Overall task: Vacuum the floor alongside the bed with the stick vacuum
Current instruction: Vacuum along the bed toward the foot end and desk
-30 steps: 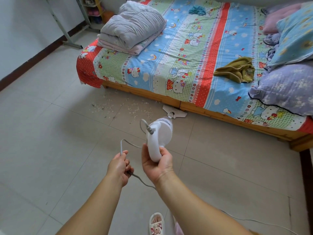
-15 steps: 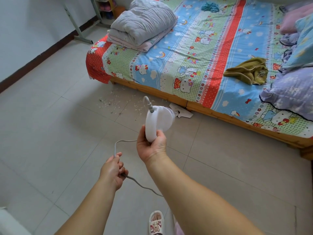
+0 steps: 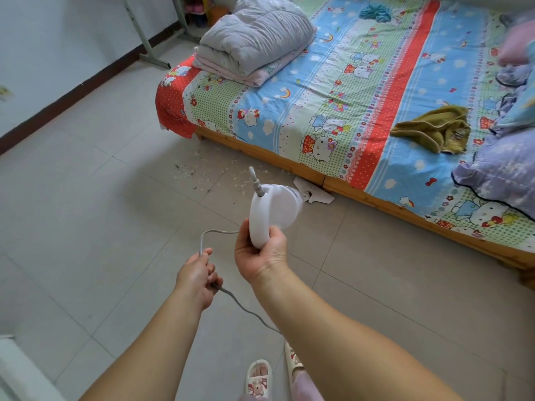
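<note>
Stick vacuum [image 3: 273, 212]: white. Bed sheet [image 3: 362, 91]: blue, red and green stripes with cartoon-cat print. Floor [image 3: 86, 198]: grey tile.

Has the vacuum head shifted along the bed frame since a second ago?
Cannot tell: the vacuum head lies at the same seam in the bed frame; the camera itself moved.

Vacuum head [image 3: 314, 193] against bed [image 3: 289, 164] edge

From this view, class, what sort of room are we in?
Most likely a home bedroom: a wooden-framed bed with a cartoon-print sheet, a folded quilt and pillows.
</note>
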A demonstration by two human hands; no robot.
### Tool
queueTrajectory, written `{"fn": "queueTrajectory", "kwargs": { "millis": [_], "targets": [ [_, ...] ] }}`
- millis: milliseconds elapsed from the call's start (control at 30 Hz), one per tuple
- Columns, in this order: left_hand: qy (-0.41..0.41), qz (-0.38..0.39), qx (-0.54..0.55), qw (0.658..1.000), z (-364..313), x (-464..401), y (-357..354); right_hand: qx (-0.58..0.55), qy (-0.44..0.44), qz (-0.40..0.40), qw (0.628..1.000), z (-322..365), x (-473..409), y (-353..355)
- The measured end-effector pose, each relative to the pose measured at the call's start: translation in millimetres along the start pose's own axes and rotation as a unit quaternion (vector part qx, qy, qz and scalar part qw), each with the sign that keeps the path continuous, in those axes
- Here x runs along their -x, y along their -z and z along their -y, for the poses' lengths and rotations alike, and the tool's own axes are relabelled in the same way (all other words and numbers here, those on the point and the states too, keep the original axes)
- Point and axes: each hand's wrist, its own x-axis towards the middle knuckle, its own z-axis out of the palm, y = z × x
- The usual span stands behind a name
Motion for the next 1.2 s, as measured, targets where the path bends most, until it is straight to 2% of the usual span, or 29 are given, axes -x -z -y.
{"fn": "queueTrajectory", "kwargs": {
  "millis": [233,600,800,1033,1200],
  "targets": [
    [-0.007,0.002,-0.005,1.0,-5.2,0.4,-21.1,0.003,-0.015,0.016,1.0,17.3,5.0,-18.4],
    [-0.014,0.032,-0.015,0.999,-15.3,-5.0,-31.0,0.119,-0.026,-0.065,0.99,9.2,-2.7,17.6],
    [-0.021,0.076,-0.034,0.996,-35.7,-11.1,-16.8,0.154,-0.021,-0.108,0.982,-4.3,-7.9,23.2],
    [-0.014,0.104,-0.055,0.993,-57.9,-35.8,22.7,0.16,0.031,-0.145,0.976,-26.2,-5.7,30.4],
    [-0.001,0.124,-0.076,0.989,-65.1,-54.9,37.0,0.256,0.037,-0.187,0.948,-54.7,-4.1,46.4]
  ]
}}
